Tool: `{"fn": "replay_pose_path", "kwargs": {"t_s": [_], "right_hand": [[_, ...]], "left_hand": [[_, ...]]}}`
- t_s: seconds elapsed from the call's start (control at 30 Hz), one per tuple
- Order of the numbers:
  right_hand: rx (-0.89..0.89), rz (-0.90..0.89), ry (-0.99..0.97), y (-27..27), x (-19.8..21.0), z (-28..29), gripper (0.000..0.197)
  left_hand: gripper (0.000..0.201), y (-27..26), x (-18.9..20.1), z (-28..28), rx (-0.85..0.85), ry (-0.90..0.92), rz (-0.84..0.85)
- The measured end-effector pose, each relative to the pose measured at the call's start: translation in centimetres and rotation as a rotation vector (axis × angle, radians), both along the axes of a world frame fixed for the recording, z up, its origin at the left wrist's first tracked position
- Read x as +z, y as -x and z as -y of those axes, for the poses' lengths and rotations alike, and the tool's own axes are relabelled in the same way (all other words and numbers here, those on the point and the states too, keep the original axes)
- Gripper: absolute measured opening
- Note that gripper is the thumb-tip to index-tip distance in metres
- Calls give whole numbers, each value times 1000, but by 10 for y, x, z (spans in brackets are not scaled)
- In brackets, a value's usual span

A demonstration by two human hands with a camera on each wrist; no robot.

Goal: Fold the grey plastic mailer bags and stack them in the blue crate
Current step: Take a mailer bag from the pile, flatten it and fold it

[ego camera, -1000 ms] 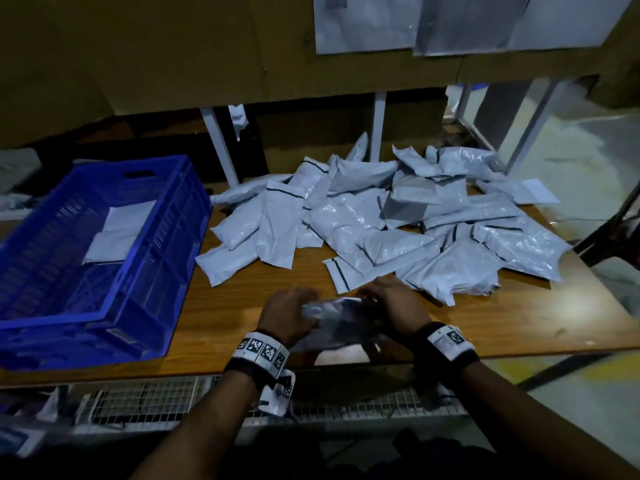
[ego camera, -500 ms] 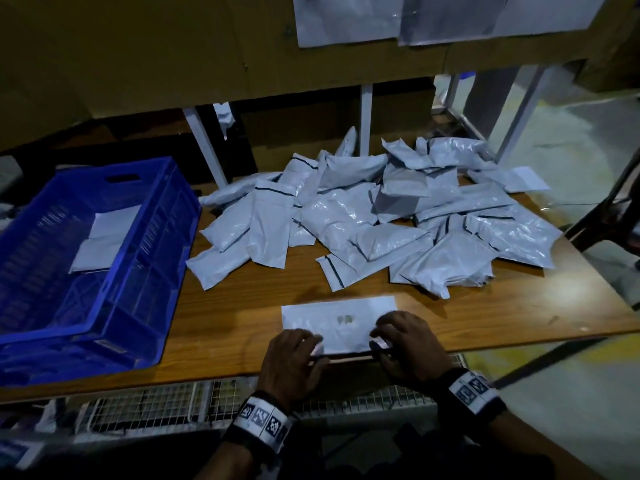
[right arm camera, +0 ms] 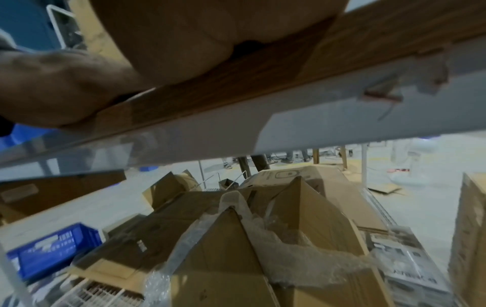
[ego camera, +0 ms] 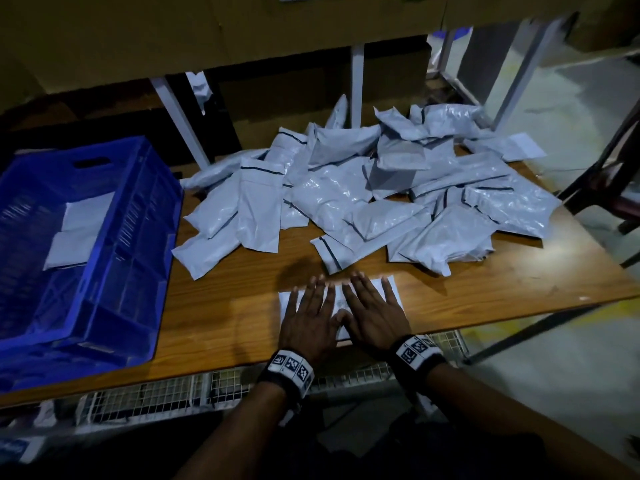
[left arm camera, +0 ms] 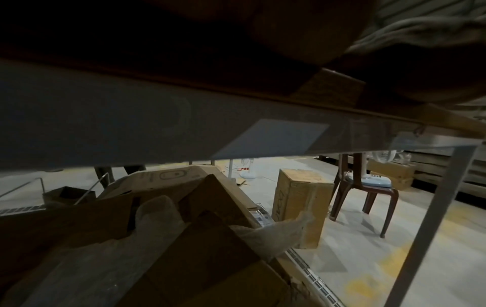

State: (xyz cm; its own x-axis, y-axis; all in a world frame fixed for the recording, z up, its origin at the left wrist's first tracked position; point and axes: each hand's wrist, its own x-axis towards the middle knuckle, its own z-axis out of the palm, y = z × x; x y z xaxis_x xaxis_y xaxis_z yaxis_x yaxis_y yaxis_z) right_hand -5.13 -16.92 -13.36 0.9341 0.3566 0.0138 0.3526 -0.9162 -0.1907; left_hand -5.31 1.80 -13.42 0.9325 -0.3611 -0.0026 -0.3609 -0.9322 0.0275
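Pale grey mailer bags point(ego camera: 349, 202), blue crate point(ego camera: 145, 271), brown wood-grain table point(ego camera: 485, 292).

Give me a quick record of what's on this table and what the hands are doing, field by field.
Left hand: flat, fingers straight, pressing on the bag
Right hand: flat, fingers spread, pressing on the same bag
Bag: lies flat near the table's front edge, mostly covered by both hands
Pile: many grey bags heaped loosely behind the hands
Crate: blue, on the table's left end, a few flat bags inside
Table: wooden top
Wrist views: look under the table at cardboard boxes
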Motion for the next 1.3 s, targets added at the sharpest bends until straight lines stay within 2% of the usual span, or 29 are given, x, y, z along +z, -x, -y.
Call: {"fn": "replay_pose_path", "kwargs": {"t_s": [0.3, 0.53, 0.87, 1.0, 1.07, 1.17, 1.23, 1.3], "right_hand": [[-6, 29, 12, -1, -5, -2, 65], [-17, 4, 2, -2, -6, -3, 68], [-19, -61, 35, -4, 3, -5, 70], [-3, -81, -10, -2, 7, -3, 79], [-34, -20, -98, 2, 14, 3, 76], [-230, 91, -170, 9, 31, 21, 61], [-395, 56, -168, 16, 39, 35, 63], [-488, -58, -161, 19, 44, 46, 71]], "left_hand": [[64, 0, 2, 1, -1, 27, 0], [64, -1, -1, 1, 25, 68, -4], [64, 0, 5, 5, 62, 14, -65], [68, 2, 14, 3, 87, -15, -81], [72, 7, 23, 1, 207, 96, -66], [80, 21, 42, -6, 578, 354, -52], [85, 31, 52, -11, 771, 421, -100], [89, 34, 60, -12, 868, 450, -189]]}}
